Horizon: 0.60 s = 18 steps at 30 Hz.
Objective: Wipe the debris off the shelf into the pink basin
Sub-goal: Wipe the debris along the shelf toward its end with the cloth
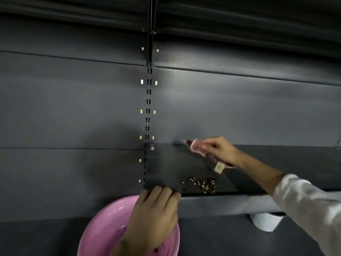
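A dark grey shelf juts out from the back wall. A small heap of brown and pale debris lies near its front edge. My right hand is shut on a pink cloth with a pale tag, pressed on the shelf near the back wall, behind the debris. The pink basin sits below the shelf's front left corner, with dark bits inside. My left hand holds the basin's rim, its fingertips resting against the shelf's front lip.
A slotted upright runs down the back wall at the shelf's left end. Another shelf hangs overhead. A white container shows under the shelf lip on the right. A lower dark surface spreads beneath.
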{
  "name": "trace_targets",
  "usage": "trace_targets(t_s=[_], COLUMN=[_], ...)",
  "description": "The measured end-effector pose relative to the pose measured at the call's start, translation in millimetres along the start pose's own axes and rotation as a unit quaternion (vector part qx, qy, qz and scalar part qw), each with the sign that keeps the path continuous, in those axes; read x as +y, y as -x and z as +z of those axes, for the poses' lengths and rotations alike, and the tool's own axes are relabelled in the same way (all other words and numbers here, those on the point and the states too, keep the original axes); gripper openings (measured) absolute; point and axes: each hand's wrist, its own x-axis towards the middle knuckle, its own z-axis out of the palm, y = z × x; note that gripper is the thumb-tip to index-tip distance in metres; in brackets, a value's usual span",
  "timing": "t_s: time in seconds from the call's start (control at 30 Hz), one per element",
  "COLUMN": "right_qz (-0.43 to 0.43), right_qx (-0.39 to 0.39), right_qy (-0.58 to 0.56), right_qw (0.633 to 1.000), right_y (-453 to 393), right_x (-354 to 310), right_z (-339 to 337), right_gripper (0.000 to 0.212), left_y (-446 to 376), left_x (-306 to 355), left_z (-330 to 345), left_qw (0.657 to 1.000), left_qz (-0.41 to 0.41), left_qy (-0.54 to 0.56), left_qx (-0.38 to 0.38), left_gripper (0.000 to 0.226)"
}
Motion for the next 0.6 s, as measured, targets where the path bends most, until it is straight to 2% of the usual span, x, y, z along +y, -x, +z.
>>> trace_targets(t_s=[0.07,0.13,0.2,0.43,0.53,0.6], right_qz=[0.059,0.125,0.144,0.015,0.008,0.039], right_qx=[0.033,0.012,0.008,-0.006,-0.011,0.039], right_qy=[0.038,0.104,0.141,0.127,0.1,0.094], right_qw=[0.997,0.987,0.979,0.992,0.995,0.994], right_y=[14.1,31.7,40.3,43.3,44.0,43.7], right_x=[30.0,52.6,57.6,-8.6,-19.9,-17.1], right_z=[-22.2,-29.1,-22.7,37.0,41.1,27.0], right_gripper=[0.025,0.024,0.021,0.02,0.015,0.015], left_y=[-0.3,-1.3,-2.2,-1.0,-0.4,-0.4], left_x=[0.8,1.2,1.3,3.6,3.2,2.0], left_z=[-1.1,-2.8,-4.1,-3.6,-3.9,-4.1], left_qw=[1.0,1.0,1.0,0.999,0.999,0.999], left_qz=[-0.008,-0.01,-0.01,-0.02,-0.02,-0.019], left_qy=[-0.001,-0.002,-0.004,0.01,0.015,0.017], left_qx=[-0.007,-0.013,-0.021,-0.023,-0.024,-0.027], left_gripper=[0.028,0.03,0.03,0.033,0.033,0.034])
